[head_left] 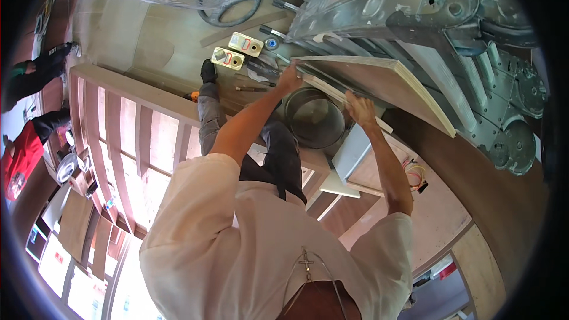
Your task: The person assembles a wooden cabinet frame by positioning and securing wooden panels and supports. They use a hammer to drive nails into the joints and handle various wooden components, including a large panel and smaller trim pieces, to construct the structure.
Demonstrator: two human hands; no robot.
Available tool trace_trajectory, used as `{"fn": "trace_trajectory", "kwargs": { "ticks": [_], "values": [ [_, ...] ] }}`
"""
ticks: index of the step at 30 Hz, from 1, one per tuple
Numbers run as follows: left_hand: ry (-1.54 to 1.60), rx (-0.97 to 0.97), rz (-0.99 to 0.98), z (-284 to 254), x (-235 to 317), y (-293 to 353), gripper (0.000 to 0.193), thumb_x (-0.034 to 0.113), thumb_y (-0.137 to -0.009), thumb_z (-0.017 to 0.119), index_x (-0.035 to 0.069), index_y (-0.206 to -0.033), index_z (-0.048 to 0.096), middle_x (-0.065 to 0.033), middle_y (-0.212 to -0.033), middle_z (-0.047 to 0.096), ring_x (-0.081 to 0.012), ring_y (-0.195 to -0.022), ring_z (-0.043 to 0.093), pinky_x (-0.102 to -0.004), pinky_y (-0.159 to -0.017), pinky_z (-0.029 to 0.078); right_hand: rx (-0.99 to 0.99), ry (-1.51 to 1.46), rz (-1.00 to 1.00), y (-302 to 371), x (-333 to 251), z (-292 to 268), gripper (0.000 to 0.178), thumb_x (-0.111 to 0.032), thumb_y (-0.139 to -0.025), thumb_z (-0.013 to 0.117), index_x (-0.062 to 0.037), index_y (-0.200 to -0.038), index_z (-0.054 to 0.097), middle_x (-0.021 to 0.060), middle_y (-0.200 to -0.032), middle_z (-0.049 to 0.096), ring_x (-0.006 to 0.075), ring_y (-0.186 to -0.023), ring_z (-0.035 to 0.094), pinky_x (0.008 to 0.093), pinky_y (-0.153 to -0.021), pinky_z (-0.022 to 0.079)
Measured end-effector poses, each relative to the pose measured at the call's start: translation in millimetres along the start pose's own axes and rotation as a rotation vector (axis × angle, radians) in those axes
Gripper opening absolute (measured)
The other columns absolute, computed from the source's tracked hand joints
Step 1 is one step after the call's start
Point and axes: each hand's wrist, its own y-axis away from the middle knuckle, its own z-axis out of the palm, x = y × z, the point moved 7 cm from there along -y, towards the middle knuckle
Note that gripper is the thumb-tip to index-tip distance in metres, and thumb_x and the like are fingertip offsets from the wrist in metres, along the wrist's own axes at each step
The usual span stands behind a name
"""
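Both hands closed on a pale wooden strip (pixel 325 88): left hand (pixel 289 80) curled round one end, right hand (pixel 361 110) gripping farther along, finger detail too small to tell. Strip sits above the round dark tub (pixel 314 121), just beside the plywood panel (pixel 385 83); can't tell if they're joined. Rectangular cans (pixel 227 58) on floor (pixel 172 38), left of tub.

Matt wooden strip (pixel 325 88), smooth wooden panel (pixel 388 86), shiny metal tins (pixel 240 42)
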Motion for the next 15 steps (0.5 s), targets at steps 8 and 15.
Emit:
{"fn": "trace_trajectory", "kwargs": {
  "ticks": [8, 15],
  "values": [
    [-0.086, 0.007, -0.042, -69, -56, 85, 0.056, 0.013, -0.073, 0.057, 0.0, -0.127, 0.044, -0.0262, -0.119, 0.053, -0.0399, -0.112, 0.05, -0.046, -0.092, 0.042, 0.168, -0.132, 0.169, -23, 28, 37, 0.029, -0.022, -0.084, 0.06, -0.0091, -0.109, 0.054, 0.0193, -0.083, 0.065, 0.0387, -0.077, 0.062, 0.0485, -0.068, 0.048],
    [-0.092, 0.043, -0.204, -136, -94, 169, 0.052, 0.012, -0.07, 0.057, 0.006, -0.121, 0.047, -0.0245, -0.106, 0.057, -0.039, -0.106, 0.055, -0.0463, -0.089, 0.045, 0.553, -0.024, 0.029, 31, -43, -4, 0.029, -0.009, -0.087, 0.052, 0.0008, -0.114, 0.056, 0.0231, -0.111, 0.057, 0.0429, -0.103, 0.052, 0.0492, -0.086, 0.041]
  ]
}}
